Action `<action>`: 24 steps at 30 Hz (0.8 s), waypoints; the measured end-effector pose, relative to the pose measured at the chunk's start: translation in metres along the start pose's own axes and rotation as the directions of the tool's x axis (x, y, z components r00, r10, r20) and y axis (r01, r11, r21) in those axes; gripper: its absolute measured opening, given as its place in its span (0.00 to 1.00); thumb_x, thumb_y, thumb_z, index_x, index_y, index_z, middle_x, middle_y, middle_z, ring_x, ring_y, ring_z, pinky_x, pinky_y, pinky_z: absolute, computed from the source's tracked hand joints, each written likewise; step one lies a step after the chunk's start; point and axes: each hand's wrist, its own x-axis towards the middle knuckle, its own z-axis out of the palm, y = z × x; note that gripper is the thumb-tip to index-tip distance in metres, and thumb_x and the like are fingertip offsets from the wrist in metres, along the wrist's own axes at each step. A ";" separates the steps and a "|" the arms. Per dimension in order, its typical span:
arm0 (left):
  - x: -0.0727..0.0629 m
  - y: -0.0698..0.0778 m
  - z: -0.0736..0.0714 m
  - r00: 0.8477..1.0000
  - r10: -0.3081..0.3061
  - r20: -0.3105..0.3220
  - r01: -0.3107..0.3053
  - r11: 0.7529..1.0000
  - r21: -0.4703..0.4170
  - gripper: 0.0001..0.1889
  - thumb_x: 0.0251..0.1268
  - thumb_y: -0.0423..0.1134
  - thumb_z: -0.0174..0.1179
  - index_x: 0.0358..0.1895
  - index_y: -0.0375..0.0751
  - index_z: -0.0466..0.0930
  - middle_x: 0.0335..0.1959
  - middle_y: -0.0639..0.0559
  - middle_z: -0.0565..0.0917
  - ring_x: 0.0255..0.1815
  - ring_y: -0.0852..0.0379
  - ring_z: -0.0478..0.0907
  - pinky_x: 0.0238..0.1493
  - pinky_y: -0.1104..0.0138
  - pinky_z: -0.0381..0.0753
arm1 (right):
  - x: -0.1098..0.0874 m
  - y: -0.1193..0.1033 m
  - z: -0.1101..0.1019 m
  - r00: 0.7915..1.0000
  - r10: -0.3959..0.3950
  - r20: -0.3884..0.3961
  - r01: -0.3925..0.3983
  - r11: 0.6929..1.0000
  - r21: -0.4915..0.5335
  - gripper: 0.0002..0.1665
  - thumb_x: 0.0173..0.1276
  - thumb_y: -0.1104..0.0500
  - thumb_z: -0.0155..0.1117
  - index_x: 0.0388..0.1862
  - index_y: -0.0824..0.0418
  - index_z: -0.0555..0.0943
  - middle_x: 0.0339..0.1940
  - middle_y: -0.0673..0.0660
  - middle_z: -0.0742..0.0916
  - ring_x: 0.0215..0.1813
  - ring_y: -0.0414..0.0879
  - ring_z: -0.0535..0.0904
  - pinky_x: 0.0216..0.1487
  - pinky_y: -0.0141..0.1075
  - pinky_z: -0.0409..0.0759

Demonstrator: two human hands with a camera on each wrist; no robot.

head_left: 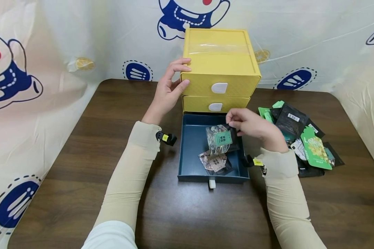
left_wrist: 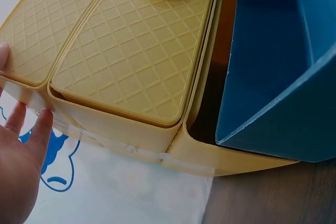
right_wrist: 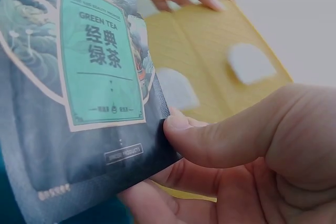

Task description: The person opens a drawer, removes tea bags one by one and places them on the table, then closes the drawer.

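My right hand (head_left: 252, 124) pinches the edge of a green tea packet (right_wrist: 102, 61), dark with a teal label, between thumb and fingers. The packet hangs over the pulled-out blue drawer (head_left: 191, 145). In that drawer lies a second packet (head_left: 217, 163) with a pale label, partly overlapped by the green tea packet in the head view. My left hand (head_left: 170, 83) rests against the left side of the yellow drawer unit (head_left: 221, 52), fingers at its upper edge and thumb near the front corner. The left wrist view shows those fingertips along the unit's side.
To the right lies a loose pile of packets, black ones (head_left: 291, 119) and a green one (head_left: 316, 147). Two shut yellow drawers with white tabs (head_left: 219, 88) sit above the open one. A printed curtain (head_left: 118, 34) hangs behind the brown table (head_left: 90, 166).
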 end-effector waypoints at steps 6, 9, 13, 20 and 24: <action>0.000 -0.002 -0.001 1.000 0.002 -0.010 -0.003 1.000 -0.007 0.12 0.71 0.26 0.54 0.54 0.27 0.70 0.71 0.40 0.68 0.76 0.59 0.60 0.69 0.53 0.75 | -0.023 0.007 -0.026 0.995 0.036 -0.090 -0.034 0.999 0.020 0.06 0.79 0.66 0.45 0.48 0.66 0.71 0.42 0.59 0.78 0.45 0.50 0.74 0.48 0.44 0.85; 0.001 -0.004 -0.001 1.000 0.008 -0.008 -0.008 1.000 -0.006 0.12 0.71 0.26 0.54 0.54 0.27 0.70 0.71 0.40 0.68 0.76 0.58 0.60 0.69 0.52 0.75 | -0.034 0.015 -0.038 0.989 0.079 -0.123 -0.075 0.996 0.037 0.06 0.80 0.65 0.45 0.49 0.66 0.70 0.42 0.56 0.78 0.46 0.50 0.74 0.53 0.47 0.85; 0.001 -0.007 -0.001 1.000 0.006 -0.011 -0.006 1.000 -0.002 0.12 0.72 0.26 0.54 0.55 0.28 0.70 0.71 0.41 0.68 0.76 0.59 0.60 0.69 0.53 0.74 | -0.048 0.028 -0.052 0.979 0.121 -0.166 -0.110 0.991 0.075 0.06 0.80 0.64 0.45 0.49 0.63 0.69 0.40 0.51 0.78 0.45 0.46 0.75 0.54 0.45 0.85; 0.002 -0.009 -0.001 1.000 0.007 -0.015 -0.007 1.000 0.003 0.12 0.71 0.26 0.54 0.55 0.29 0.70 0.71 0.42 0.68 0.76 0.59 0.60 0.69 0.52 0.74 | -0.077 0.066 -0.079 0.948 0.177 -0.265 -0.110 0.962 0.250 0.11 0.79 0.64 0.48 0.42 0.48 0.75 0.34 0.41 0.78 0.37 0.36 0.78 0.41 0.28 0.85; 0.002 -0.005 0.000 1.000 0.006 -0.012 -0.006 1.000 0.003 0.12 0.72 0.27 0.54 0.54 0.28 0.71 0.71 0.41 0.68 0.76 0.59 0.60 0.69 0.52 0.74 | -0.101 0.092 -0.091 0.927 0.217 -0.308 -0.082 0.914 0.397 0.12 0.78 0.63 0.50 0.41 0.46 0.77 0.32 0.42 0.78 0.33 0.36 0.77 0.37 0.29 0.85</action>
